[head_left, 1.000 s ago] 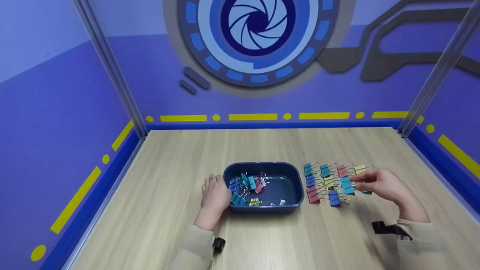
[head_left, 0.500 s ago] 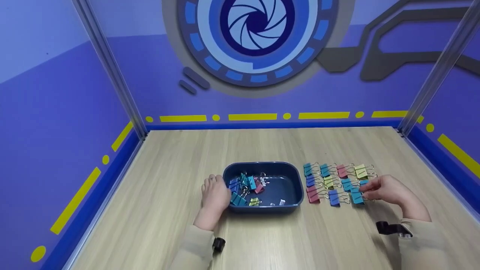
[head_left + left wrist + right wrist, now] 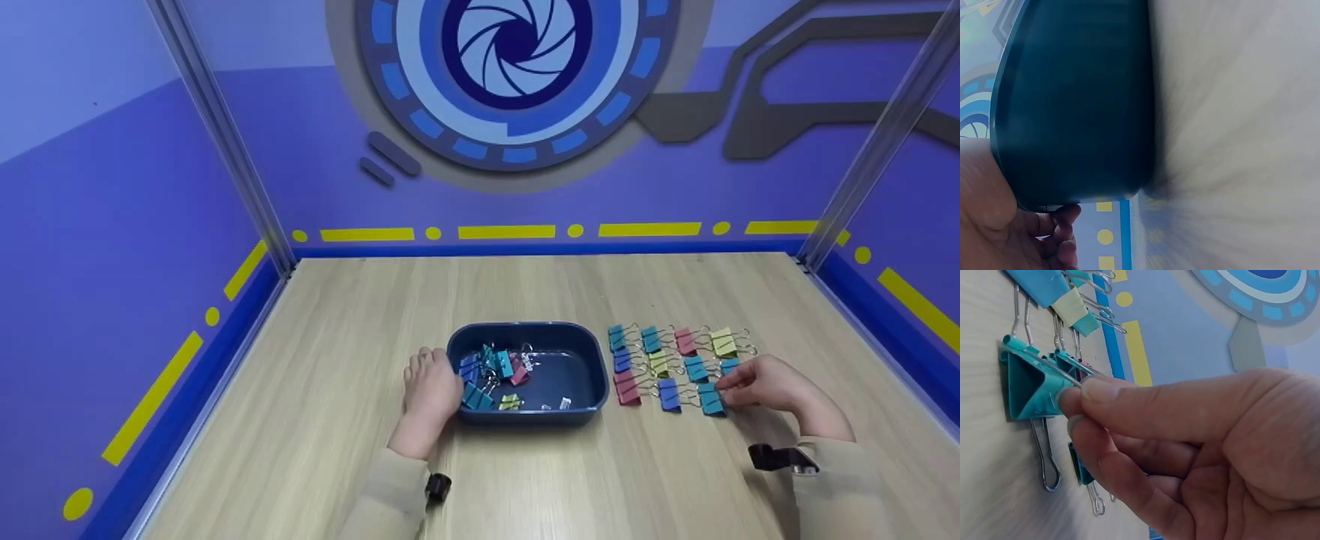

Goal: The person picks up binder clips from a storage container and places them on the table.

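Note:
In the head view my right hand is at the front row of binder clips laid out on the table. My thumb and fingertips pinch the wire handle of a teal binder clip, which stands close over the table with its other handle pointing away. My left hand grips the left end of a dark blue box. In the left wrist view, the fingers curl beside the box wall. Several loose binder clips, teal, blue, pink and yellow, lie in the box, among them a teal binder clip.
Just left of the held clip is a blue binder clip, with a pink binder clip beyond it. Behind them, further rows include a yellow binder clip. Printed blue panels wall the wooden table at the back and sides.
My right hand has moved toward the front right with the teal binder clip, bringing it from over the middle row to the right end of the front row. The left hand has stayed put.

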The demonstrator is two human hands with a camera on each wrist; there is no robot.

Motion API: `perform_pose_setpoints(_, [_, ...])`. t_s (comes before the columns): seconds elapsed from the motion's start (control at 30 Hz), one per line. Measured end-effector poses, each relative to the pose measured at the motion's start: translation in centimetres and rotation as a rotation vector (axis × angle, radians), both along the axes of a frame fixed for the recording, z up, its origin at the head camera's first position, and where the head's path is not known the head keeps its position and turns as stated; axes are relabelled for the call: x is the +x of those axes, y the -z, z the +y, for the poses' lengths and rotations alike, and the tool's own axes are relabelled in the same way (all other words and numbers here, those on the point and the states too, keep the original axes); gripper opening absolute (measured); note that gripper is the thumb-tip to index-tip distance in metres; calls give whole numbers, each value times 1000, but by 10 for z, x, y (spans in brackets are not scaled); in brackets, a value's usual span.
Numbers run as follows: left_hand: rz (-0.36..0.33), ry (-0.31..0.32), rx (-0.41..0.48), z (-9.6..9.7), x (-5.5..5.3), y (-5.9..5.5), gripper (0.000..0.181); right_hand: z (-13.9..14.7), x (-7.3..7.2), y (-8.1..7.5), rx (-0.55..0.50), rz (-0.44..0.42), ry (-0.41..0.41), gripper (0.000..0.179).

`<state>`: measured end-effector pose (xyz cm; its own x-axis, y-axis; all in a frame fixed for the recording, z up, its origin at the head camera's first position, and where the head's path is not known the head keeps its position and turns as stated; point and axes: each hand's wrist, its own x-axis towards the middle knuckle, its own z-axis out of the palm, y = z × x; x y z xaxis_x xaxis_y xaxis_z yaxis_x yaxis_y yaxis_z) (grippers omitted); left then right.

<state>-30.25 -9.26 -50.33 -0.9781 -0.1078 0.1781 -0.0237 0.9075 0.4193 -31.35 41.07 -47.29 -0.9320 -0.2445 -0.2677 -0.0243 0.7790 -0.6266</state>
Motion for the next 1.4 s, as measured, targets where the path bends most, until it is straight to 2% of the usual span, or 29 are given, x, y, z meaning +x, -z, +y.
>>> perform_pose_setpoints(0.23, [-18,-3,-1,1,0,-1,32,-2,1,-3,17,-7,4,35])
perform_pose_setpoints(0.5, [-23,3,2,-1,-1,0,33,-17,6,-15,40,165,32,42])
perform_pose_setpoints(0.7, [-25,-1,10,0,-1,1,33,-43,10,-25,12,230,45,39])
perform_pose_setpoints(0.97, [0,5,-1,0,0,0,31,-79,14,-29,-33,380,-7,28])
perform_pose_setpoints(1.13, [-11,-6,-12,0,0,0,35,-110,13,-29,-35,445,-83,21])
perform_pose_setpoints(1.27, [-19,-13,-11,0,0,0,36,-141,10,-30,-36,430,-159,17])
perform_pose_setpoints(1.4, [-5,-9,-8,0,-1,0,32,-174,7,-30,-57,372,-213,19])
